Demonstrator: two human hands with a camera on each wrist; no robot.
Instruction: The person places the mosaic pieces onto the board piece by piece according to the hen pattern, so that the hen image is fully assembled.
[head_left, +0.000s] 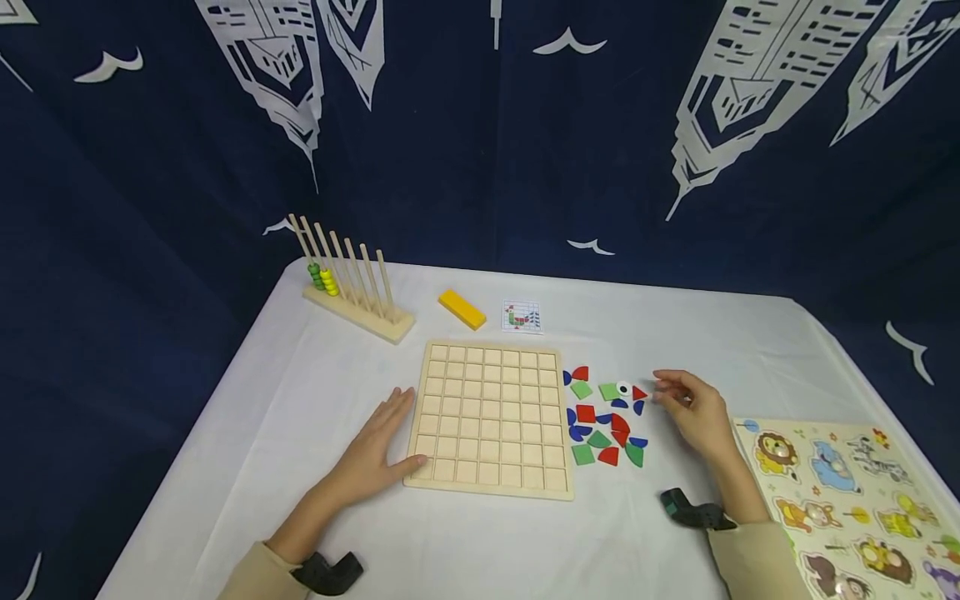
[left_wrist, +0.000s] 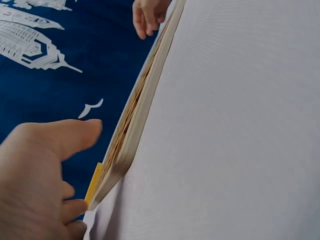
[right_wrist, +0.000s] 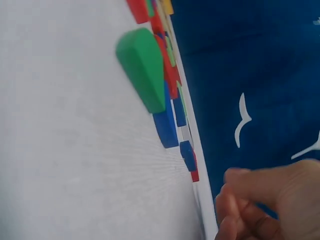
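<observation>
My left hand (head_left: 375, 440) lies along the left side of a square wooden grid board (head_left: 487, 490), fingers extended and thumb over its lower left corner. In the left wrist view that hand (left_wrist: 45, 160) shows beside the board's edge (left_wrist: 145, 110). My right hand (head_left: 693, 408) hovers at the right of a cluster of coloured pieces, fingers loosely bent, with nothing visible in them. Its fingertips are close to a red triangle (head_left: 638, 392). Near it lie a white ring-shaped piece (head_left: 623, 384), blue half-rounds (head_left: 639, 407) and a green piece (right_wrist: 142, 70). The board's cells hold no pieces.
Behind the board are a yellow-orange block (head_left: 462, 309) and a small pattern card (head_left: 521, 317). A wooden peg stand (head_left: 360, 312) with green and yellow beads stands at back left. An animal puzzle board (head_left: 855, 500) lies at right. A dark blue curtain (head_left: 465, 167) hangs behind.
</observation>
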